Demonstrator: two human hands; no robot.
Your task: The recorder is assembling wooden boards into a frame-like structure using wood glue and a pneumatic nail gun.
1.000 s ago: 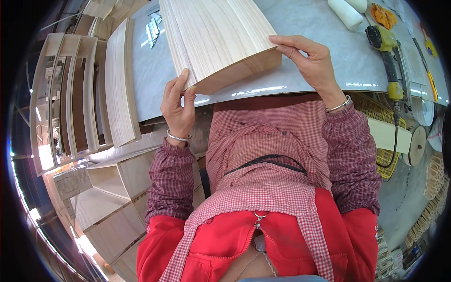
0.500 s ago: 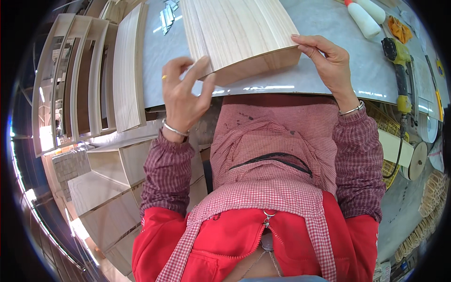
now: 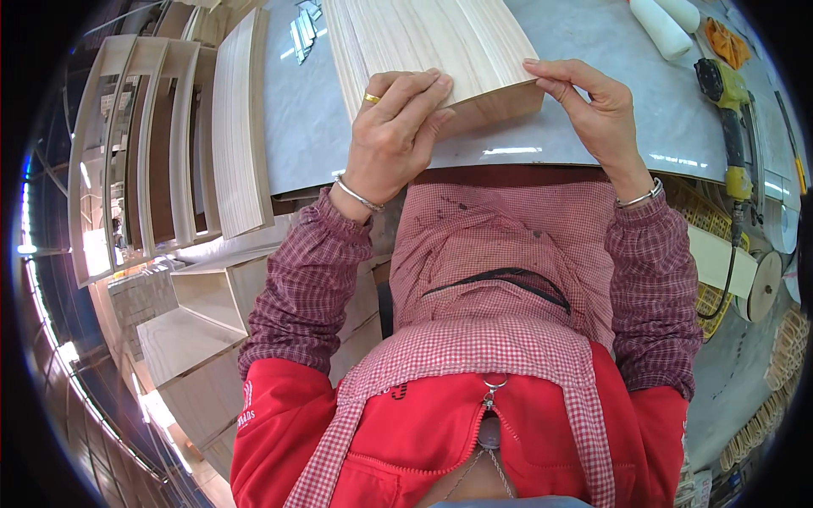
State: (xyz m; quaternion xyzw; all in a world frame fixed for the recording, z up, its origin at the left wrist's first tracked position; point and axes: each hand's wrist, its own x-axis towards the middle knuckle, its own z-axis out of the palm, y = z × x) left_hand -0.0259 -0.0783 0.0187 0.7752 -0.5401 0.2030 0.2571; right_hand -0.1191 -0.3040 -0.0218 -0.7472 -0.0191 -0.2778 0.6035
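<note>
A pale wooden box [image 3: 415, 42] with a grained top panel lies on the table, its front side facing me. Across the near edge of that panel is my left hand [image 3: 394, 123], fingers closed together and thumb below, gripping the edge near its middle. My right hand [image 3: 597, 110] pinches the near right corner between thumb and fingers. The left fingers cover part of the box's front side. Both wrists wear bracelets, and a yellow ring sits on a left finger.
Thin metal strips [image 3: 303, 32] lie behind the box's left side. Wooden frames and panels [image 3: 237, 127] stand at the left, above stacked wooden boxes [image 3: 190, 339]. On the right are a yellow-black power drill [image 3: 721, 89], white bottles [image 3: 665, 30] and an orange cloth [image 3: 726, 44].
My left hand has moved right along the box's near edge, and its spread fingers have closed on it. The right hand keeps its pinch on the corner.
</note>
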